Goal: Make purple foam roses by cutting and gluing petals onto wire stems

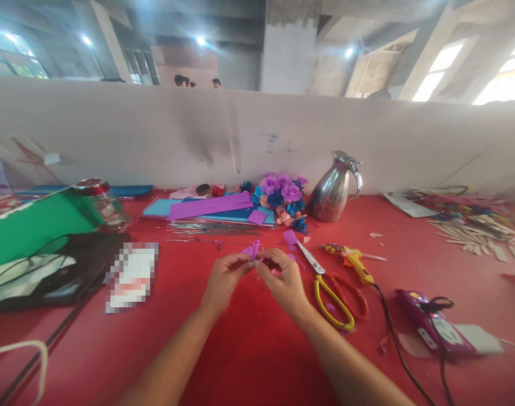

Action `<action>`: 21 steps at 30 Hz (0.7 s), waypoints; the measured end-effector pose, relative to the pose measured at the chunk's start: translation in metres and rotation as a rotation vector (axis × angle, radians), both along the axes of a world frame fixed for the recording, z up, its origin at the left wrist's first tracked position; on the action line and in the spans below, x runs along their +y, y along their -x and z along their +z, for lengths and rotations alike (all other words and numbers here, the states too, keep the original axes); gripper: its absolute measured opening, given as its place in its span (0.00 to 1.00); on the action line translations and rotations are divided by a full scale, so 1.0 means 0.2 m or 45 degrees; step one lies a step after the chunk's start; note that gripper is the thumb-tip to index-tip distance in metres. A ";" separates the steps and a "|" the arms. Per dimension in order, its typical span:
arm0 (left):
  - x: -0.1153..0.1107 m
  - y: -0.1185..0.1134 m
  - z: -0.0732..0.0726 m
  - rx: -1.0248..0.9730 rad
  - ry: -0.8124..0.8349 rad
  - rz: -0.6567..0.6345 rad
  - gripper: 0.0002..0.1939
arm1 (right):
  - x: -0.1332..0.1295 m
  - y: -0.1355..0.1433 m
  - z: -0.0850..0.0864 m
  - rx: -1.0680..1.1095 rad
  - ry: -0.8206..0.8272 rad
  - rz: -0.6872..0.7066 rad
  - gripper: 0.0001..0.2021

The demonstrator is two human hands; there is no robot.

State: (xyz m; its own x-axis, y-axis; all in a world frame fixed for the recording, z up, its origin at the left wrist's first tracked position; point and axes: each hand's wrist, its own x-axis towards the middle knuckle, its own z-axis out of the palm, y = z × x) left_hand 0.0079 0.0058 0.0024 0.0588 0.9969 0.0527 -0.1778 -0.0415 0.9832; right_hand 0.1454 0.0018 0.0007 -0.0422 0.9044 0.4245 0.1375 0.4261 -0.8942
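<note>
A small piece of purple paper [252,248] is pinched between the fingertips of both hands over the red table [236,361]. My left hand [225,276] grips its left side, thumb and fingers pressed together. On the other side my right hand [284,276] pinches it, the two thumbs nearly touching. Just behind the hands are thin wires [207,228], purple paper strips [211,206] and a bunch of purple, blue and pink paper flowers [285,194]. Scissors with yellow and red handles [319,270] lie right of my right hand, beside a yellow glue gun [354,264].
A metal jug [333,189] stands behind the scissors. At right are a purple power strip [435,324] with black cables and a pile of wooden sticks [481,237]. A glass jar [103,206], green board [38,225] and dark bag [88,262] are at left.
</note>
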 end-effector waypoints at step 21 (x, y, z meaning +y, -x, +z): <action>0.01 0.00 -0.01 0.081 -0.053 0.024 0.09 | 0.02 -0.01 -0.01 -0.041 -0.050 -0.042 0.08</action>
